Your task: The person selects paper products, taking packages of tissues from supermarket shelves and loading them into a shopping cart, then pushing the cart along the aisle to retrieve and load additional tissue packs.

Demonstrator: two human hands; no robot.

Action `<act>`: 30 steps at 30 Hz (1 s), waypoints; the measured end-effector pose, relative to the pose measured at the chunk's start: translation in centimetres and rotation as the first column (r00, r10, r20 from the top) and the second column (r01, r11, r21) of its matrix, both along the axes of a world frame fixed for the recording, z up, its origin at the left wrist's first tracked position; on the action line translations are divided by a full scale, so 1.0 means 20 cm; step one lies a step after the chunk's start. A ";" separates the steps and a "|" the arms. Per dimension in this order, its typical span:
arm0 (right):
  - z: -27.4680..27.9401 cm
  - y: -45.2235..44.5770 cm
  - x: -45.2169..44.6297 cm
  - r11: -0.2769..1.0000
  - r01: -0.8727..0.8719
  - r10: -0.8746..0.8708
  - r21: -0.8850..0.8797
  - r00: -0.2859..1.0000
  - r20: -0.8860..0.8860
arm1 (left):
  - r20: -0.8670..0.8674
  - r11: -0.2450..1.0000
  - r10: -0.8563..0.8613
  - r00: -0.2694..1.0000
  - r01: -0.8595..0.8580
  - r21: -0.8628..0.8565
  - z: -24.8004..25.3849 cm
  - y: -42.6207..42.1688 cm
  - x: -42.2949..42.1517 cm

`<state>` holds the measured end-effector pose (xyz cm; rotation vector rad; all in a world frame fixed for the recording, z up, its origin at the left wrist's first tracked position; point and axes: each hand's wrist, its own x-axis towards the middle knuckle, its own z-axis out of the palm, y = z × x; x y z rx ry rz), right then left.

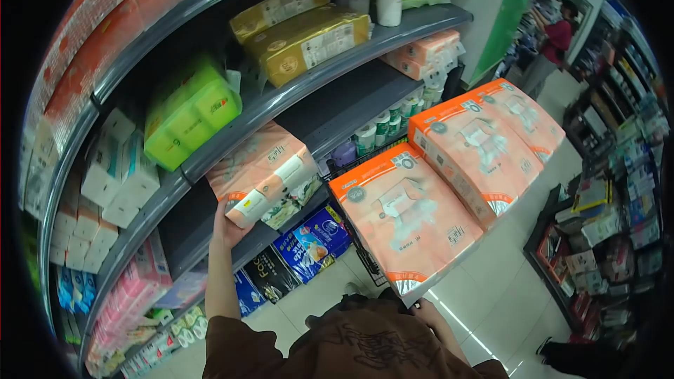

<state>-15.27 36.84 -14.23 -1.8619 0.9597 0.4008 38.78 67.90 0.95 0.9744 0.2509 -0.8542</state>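
Note:
A peach-coloured tissue multipack juts out at the edge of a middle shelf, tilted. My left hand grips its lower left corner, its fingers partly hidden behind the pack. To the right, a big orange-and-white tissue pack lies in front of me on a dark wire cart, of which only parts show. Two similar packs, one nearer and one farther, lie beyond it. My right hand is low, by the near corner of the big pack; its fingers are mostly hidden.
Curved grey shelves hold a green tissue pack, gold packs and white tissue packs. Blue and black packages stand low by the floor. A book-filled display lines the right. A person stands in the far aisle.

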 end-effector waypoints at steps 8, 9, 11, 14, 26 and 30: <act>0.00 0.07 -0.03 0.997 -0.029 0.026 -0.077 0.999 -0.042 | 0.240 0.990 0.123 0.963 -0.103 -0.093 -0.08 -0.30 -0.20; 0.04 0.06 -0.03 0.994 -0.048 0.042 -0.093 0.996 -0.075 | 0.264 0.989 0.132 0.955 -0.109 -0.103 -0.05 -0.30 -0.28; 0.02 0.04 -0.07 0.997 -0.027 0.024 -0.067 0.999 -0.045 | 0.135 0.973 0.160 0.978 -0.133 -0.191 -0.01 -0.25 -0.47; -0.07 -0.01 -0.09 0.998 -0.024 0.019 -0.064 0.997 -0.078 | 0.097 0.957 0.180 0.979 -0.152 -0.246 -0.08 -0.15 -0.80; -0.25 -0.15 -0.05 0.948 0.130 0.023 -0.291 0.882 0.471 | 0.142 0.891 -0.432 0.891 0.446 -0.087 -0.21 -0.25 -1.56; -0.14 -0.22 0.16 0.953 0.281 -0.302 0.118 0.822 0.483 | 0.408 0.779 -0.627 0.664 0.553 0.295 -0.11 -0.61 -1.61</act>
